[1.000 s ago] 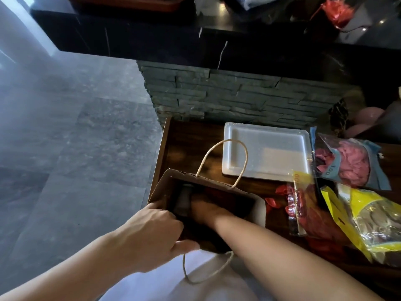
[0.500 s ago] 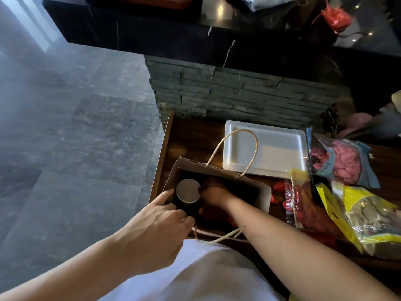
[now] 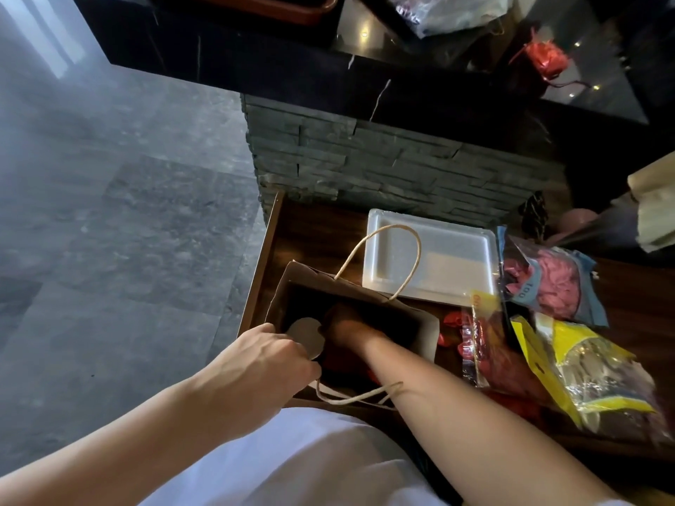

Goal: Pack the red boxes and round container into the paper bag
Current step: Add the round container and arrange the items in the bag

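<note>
While our left hand (image 3: pixel 255 363) pinches the paper bag (image 3: pixel 420 323) rim at lower centre, our right hand (image 3: pixel 347 325) reaches inside beside the round container (image 3: pixel 307 336). We cannot tell its grip.

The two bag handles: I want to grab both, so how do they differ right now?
The far handle stands upright in an open loop above the paper bag, in front of the white tray. The near handle has flopped outward, lying low against the right forearm. Both are tan twisted cord.
</note>
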Demonstrator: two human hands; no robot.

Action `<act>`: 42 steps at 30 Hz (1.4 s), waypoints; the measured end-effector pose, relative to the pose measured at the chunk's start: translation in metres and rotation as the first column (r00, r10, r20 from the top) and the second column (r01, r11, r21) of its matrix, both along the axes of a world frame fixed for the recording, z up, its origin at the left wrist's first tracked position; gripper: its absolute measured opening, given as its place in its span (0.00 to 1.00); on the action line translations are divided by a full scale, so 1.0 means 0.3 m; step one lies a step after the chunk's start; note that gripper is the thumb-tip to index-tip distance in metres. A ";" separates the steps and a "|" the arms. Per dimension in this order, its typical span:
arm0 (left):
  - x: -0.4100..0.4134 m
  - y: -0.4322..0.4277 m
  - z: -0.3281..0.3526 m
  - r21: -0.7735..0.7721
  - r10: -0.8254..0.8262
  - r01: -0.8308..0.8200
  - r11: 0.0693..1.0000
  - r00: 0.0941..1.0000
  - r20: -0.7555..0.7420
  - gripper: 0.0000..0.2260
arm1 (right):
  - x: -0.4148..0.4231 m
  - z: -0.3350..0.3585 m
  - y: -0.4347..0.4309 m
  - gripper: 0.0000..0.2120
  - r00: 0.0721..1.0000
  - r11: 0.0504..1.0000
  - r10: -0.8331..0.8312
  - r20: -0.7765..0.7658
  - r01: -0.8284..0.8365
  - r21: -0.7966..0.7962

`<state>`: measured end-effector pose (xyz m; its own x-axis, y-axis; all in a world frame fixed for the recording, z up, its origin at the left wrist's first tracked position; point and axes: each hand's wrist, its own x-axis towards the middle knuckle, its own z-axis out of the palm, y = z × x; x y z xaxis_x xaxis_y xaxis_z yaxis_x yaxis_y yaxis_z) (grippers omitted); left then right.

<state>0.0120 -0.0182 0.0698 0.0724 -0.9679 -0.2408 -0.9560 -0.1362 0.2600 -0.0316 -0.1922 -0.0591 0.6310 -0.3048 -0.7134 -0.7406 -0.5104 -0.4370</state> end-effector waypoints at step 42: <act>0.073 -0.001 -0.459 0.398 0.700 -0.587 0.705 0.488 -0.521 0.20 | -0.490 0.004 -0.034 0.22 0.662 0.592 -0.745 -0.081 0.712 0.377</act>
<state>0.0339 -0.0185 -0.0680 0.4477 -0.6586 -0.6048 -0.2190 -0.7366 0.6399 -0.1786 -0.2025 -0.0579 0.3667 -0.4316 -0.8242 -0.7521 0.3840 -0.5357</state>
